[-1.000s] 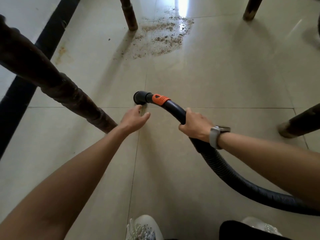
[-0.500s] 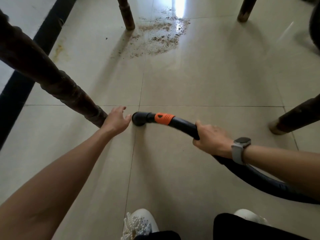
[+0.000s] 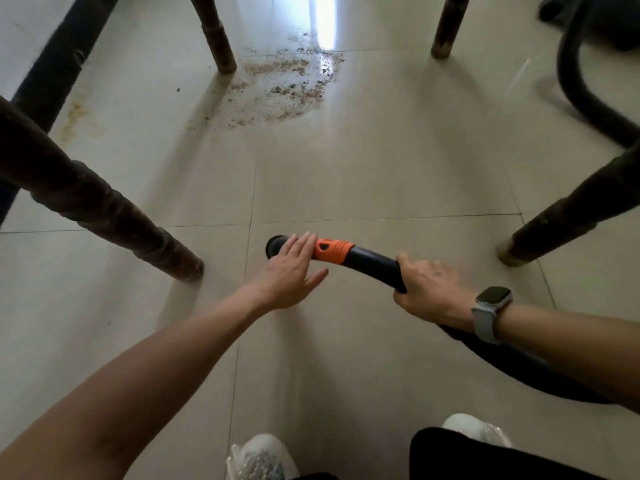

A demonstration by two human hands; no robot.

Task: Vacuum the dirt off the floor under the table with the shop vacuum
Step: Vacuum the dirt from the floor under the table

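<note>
- Orange collar rings the black vacuum hose just behind its nozzle, seen in the head view near frame centre.
- Nozzle mouth sits low over the pale tiled floor, just at 6 o'clock of a grout line.
- Left hand, the near grip, lies over the hose end with fingers straight and together across the nozzle and the collar's edge, thumb spread out toward 3 o'clock; it rests there rather than wrapping round.
- Right hand, the other grip, has its fingers curled tight round the hose at 3 o'clock of the collar; a grey watch sits on that wrist.
- From the right hand the hose runs toward 4 o'clock, under the forearm.
- Dirt, a brown scatter of crumbs, lies at 12 o'clock of the nozzle and well apart from it, just beside the far-left bench leg.
- Three more dark wooden bench legs stand round: near-left, far-right, near-right.
- Another loop of black hose curves at 2 o'clock.
- White shoes show at 6 o'clock.
</note>
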